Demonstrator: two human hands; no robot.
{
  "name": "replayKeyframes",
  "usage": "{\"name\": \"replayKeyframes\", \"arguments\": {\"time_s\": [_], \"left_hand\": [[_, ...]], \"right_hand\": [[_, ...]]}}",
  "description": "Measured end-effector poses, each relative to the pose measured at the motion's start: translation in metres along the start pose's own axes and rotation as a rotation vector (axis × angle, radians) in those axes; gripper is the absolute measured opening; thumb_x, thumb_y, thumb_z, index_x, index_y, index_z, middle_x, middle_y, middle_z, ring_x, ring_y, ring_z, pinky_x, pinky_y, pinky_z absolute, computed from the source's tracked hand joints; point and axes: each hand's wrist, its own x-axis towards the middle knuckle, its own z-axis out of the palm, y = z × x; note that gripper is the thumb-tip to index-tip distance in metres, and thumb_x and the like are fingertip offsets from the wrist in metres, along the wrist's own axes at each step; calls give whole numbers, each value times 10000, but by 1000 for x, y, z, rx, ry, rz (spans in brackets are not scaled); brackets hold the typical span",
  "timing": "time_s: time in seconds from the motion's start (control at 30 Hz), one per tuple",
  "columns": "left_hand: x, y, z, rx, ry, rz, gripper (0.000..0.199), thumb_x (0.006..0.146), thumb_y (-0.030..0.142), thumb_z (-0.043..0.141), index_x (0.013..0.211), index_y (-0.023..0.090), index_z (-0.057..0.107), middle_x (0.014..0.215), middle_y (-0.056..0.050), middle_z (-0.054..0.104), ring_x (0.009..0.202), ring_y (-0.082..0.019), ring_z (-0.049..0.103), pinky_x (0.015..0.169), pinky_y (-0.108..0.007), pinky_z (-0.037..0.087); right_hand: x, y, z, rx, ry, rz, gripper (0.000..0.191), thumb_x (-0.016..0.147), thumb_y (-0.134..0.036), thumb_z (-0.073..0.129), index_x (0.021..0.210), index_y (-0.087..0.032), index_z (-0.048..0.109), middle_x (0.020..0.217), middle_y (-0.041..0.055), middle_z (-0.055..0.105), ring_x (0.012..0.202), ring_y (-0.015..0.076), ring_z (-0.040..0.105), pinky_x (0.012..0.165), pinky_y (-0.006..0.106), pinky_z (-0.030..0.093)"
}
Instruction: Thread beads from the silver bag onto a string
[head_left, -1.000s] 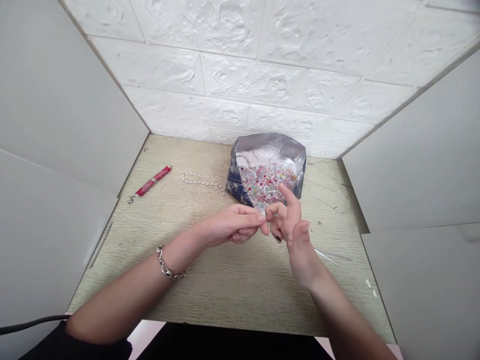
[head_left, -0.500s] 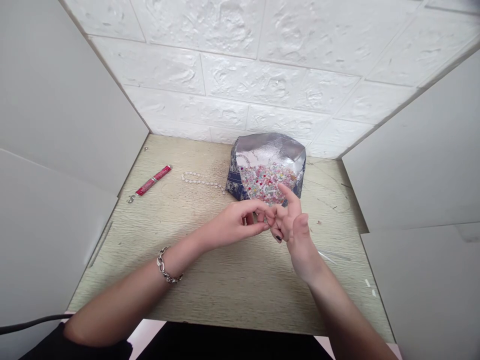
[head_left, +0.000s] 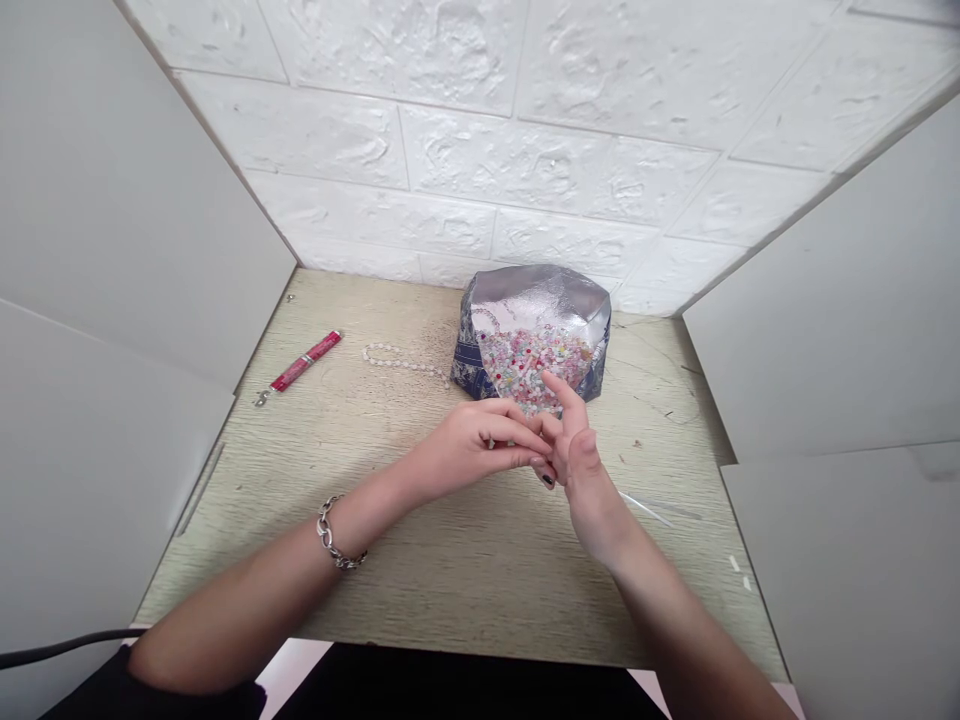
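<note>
My left hand [head_left: 487,450], with a chain bracelet [head_left: 334,535] on its wrist, has its thumb and fingertips pressed together in a pinch against the fingers of my right hand [head_left: 581,465]. Anything in that pinch is too small or hidden to make out. On my right hand the index finger and thumb stick out, while the other fingers curl in where the two hands meet. Just behind the hands stands a shiny silver and blue pouch [head_left: 536,285], its clear-looking front covering many small coloured beads [head_left: 529,360].
To the left lies a red penknife-like item [head_left: 306,360] with a metal clasp. A strand of white beads [head_left: 405,362] rests beside the pouch. Right of my hands are a thin white strip [head_left: 646,508] and small white bits [head_left: 735,563]. White walls enclose the wooden table [head_left: 480,590].
Both hands have shifted slightly; my right hand moved a little left, and its fingers overlap more with my left fingertips. The pouch, beads and red item have stayed in place.
</note>
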Motion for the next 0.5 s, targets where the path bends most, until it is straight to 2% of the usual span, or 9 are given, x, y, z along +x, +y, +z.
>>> {"name": "replayKeyframes", "arguments": {"time_s": [0.1, 0.2, 0.27, 0.33, 0.4, 0.5], "left_hand": [[1, 1, 0, -23, 12, -24, 129, 766, 255, 560, 790, 197, 673, 790, -30, 585, 762, -110, 555, 723, -244, 442], [2, 2, -1, -151, 98, -144, 132, 754, 280, 565, 765, 171, 638, 855, -39, 594, 676, -93, 552, 600, -215, 443], [4, 1, -3, -285, 170, -250, 170, 744, 314, 566, 780, 152, 604, 876, -50, 612, 568, -72, 547, 473, -186, 409], [6, -1, -6, -404, 274, -323, 202, 734, 332, 573, 801, 142, 569, 824, -47, 632, 502, -66, 549, 411, -168, 382], [8, -4, -9, -497, 408, -336, 208, 716, 322, 597, 800, 138, 548, 743, -25, 634, 501, -68, 564, 419, -155, 397], [10, -7, -13, -598, 562, -320, 202, 689, 292, 634, 783, 133, 551, 677, 2, 619, 531, -61, 575, 478, -147, 437]], "right_hand": [[1, 1, -1, 1, 7, -12, 690, 802, -655, 105, 1335, -216, 110, 740, 11, 407, 528, 112, 354, 480, 251, 357], [6, 5, -8, -128, 98, -53, 556, 855, -562, 163, 1293, -230, 245, 800, 31, 458, 549, 111, 402, 505, 258, 386], [11, 9, -16, -345, 197, -109, 420, 878, -461, 263, 1185, -218, 416, 875, 54, 496, 678, 136, 476, 613, 290, 423], [17, 13, -22, -615, 274, -175, 305, 869, -363, 352, 1034, -195, 547, 917, 71, 516, 832, 174, 490, 737, 334, 414], [20, 18, -25, -847, 309, -210, 248, 846, -307, 411, 928, -186, 611, 970, 87, 520, 915, 205, 470, 806, 374, 379], [23, 25, -23, -1065, 333, -202, 188, 809, -286, 486, 817, -208, 656, 1097, 84, 504, 991, 249, 428, 856, 437, 316]]}}
